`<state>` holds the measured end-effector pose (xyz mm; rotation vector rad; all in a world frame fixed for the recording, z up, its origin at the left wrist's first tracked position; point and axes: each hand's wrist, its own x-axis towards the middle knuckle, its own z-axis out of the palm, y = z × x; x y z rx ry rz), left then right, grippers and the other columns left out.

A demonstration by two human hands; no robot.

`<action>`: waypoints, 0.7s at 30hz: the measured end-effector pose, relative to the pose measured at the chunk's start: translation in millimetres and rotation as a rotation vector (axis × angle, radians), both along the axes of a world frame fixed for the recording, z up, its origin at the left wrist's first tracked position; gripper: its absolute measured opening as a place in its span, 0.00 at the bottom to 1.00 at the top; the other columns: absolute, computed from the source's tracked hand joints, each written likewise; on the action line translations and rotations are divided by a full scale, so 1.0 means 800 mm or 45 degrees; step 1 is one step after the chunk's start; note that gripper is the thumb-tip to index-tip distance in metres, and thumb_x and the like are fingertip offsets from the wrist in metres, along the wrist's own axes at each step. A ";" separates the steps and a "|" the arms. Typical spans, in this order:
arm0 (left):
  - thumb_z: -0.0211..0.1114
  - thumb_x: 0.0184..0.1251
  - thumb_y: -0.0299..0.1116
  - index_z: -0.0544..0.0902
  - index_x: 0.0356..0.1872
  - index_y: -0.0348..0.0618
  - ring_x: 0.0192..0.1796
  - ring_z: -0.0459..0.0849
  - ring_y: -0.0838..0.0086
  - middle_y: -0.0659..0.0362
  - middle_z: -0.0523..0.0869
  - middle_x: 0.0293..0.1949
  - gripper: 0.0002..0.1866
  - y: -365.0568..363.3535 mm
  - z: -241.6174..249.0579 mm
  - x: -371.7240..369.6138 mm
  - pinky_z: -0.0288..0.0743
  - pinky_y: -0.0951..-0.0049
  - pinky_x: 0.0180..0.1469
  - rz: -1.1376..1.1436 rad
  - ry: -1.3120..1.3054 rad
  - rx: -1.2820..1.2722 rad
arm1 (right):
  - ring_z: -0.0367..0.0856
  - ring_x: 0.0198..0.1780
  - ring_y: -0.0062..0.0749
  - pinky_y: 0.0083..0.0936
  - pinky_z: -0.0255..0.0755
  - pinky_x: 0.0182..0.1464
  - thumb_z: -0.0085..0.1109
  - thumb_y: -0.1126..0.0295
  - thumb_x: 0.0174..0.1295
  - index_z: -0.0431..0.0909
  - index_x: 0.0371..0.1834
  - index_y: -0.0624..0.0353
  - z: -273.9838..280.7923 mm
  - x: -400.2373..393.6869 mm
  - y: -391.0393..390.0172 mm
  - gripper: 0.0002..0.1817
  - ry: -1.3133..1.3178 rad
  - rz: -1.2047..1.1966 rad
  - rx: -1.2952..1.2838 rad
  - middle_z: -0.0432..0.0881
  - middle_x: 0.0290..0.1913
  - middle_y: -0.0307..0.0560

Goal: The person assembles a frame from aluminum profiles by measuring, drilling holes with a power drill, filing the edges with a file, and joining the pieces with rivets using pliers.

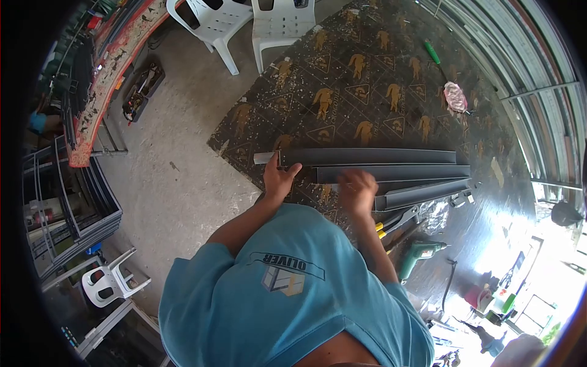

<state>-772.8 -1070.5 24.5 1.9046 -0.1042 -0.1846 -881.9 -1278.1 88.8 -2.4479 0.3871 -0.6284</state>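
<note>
Three dark grey metal profiles lie side by side across the patterned board. My left hand (pixel 278 180) is at the left end of the farthest profile (pixel 373 156), its index finger over the end and its thumb along the near edge. A short pale metal piece (pixel 263 158) sticks out to the left there. My right hand (pixel 358 188) is closed and slightly blurred over the left part of the middle profile (pixel 409 174); I cannot tell what is in its fingers. The nearest, shorter profile (pixel 422 194) lies just to its right.
Yellow-handled snips (pixel 397 220) and a green drill (pixel 422 254) lie right of my body. A green-handled screwdriver (pixel 433 53) and a pinkish wrapped bundle (pixel 455 96) are on the board's far side. White plastic chairs (pixel 284 24) stand beyond; long profiles (pixel 520 49) line the right.
</note>
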 end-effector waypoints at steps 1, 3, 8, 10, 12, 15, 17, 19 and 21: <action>0.78 0.58 0.39 0.80 0.49 0.36 0.43 0.86 0.74 0.56 0.87 0.41 0.24 0.001 -0.005 -0.001 0.78 0.73 0.46 0.031 -0.025 0.059 | 0.83 0.41 0.45 0.40 0.74 0.47 0.70 0.70 0.50 0.86 0.38 0.54 0.010 -0.033 -0.027 0.11 -0.047 -0.096 -0.072 0.86 0.37 0.45; 0.78 0.58 0.38 0.80 0.49 0.36 0.43 0.86 0.74 0.56 0.87 0.41 0.23 0.002 -0.007 -0.001 0.78 0.74 0.45 0.037 -0.030 0.073 | 0.84 0.41 0.45 0.40 0.76 0.48 0.68 0.71 0.52 0.86 0.40 0.55 -0.021 -0.125 -0.083 0.11 0.040 -0.601 -0.215 0.87 0.39 0.47; 0.77 0.58 0.37 0.80 0.49 0.36 0.42 0.85 0.75 0.56 0.87 0.41 0.22 -0.006 0.019 0.002 0.78 0.74 0.45 0.019 0.068 -0.051 | 0.78 0.55 0.52 0.46 0.69 0.60 0.68 0.44 0.55 0.78 0.62 0.43 -0.012 -0.325 -0.135 0.32 0.787 -1.619 -0.290 0.80 0.54 0.56; 0.77 0.58 0.35 0.81 0.49 0.36 0.42 0.85 0.75 0.57 0.87 0.41 0.21 -0.005 0.010 0.005 0.78 0.73 0.44 0.049 0.039 0.001 | 0.72 0.62 0.58 0.46 0.64 0.67 0.69 0.39 0.50 0.65 0.74 0.46 -0.010 -0.359 -0.134 0.48 1.063 -1.717 -0.063 0.73 0.64 0.60; 0.77 0.58 0.35 0.81 0.48 0.37 0.42 0.86 0.74 0.56 0.88 0.41 0.21 -0.005 0.005 0.007 0.79 0.72 0.44 0.028 0.024 0.009 | 0.68 0.66 0.60 0.45 0.62 0.69 0.72 0.41 0.47 0.57 0.76 0.49 -0.036 -0.400 -0.148 0.54 0.864 -1.626 0.293 0.69 0.67 0.62; 0.77 0.56 0.38 0.81 0.47 0.38 0.41 0.87 0.67 0.53 0.88 0.39 0.22 -0.005 0.015 0.008 0.79 0.68 0.44 0.028 0.013 0.007 | 0.64 0.71 0.63 0.45 0.59 0.71 0.77 0.46 0.42 0.46 0.80 0.55 -0.043 -0.407 -0.138 0.64 0.677 -1.348 0.516 0.64 0.72 0.64; 0.78 0.55 0.41 0.81 0.46 0.38 0.40 0.88 0.60 0.51 0.88 0.38 0.23 -0.004 0.015 0.008 0.79 0.64 0.45 0.046 0.021 -0.014 | 0.62 0.72 0.63 0.45 0.59 0.71 0.79 0.50 0.39 0.42 0.80 0.58 -0.045 -0.404 -0.134 0.68 0.692 -1.190 0.389 0.61 0.73 0.65; 0.78 0.54 0.43 0.81 0.46 0.38 0.40 0.88 0.58 0.50 0.88 0.38 0.25 -0.003 0.010 0.008 0.79 0.63 0.44 0.035 -0.010 0.052 | 0.65 0.71 0.59 0.44 0.62 0.70 0.78 0.61 0.36 0.39 0.81 0.55 -0.057 -0.404 -0.136 0.68 0.596 -1.206 0.273 0.64 0.72 0.63; 0.77 0.57 0.42 0.81 0.49 0.38 0.41 0.87 0.63 0.51 0.88 0.39 0.24 -0.001 0.015 0.005 0.79 0.65 0.44 0.007 0.033 0.079 | 0.69 0.68 0.59 0.44 0.64 0.68 0.73 0.65 0.37 0.41 0.81 0.53 -0.054 -0.401 -0.140 0.64 0.644 -1.220 0.252 0.68 0.70 0.63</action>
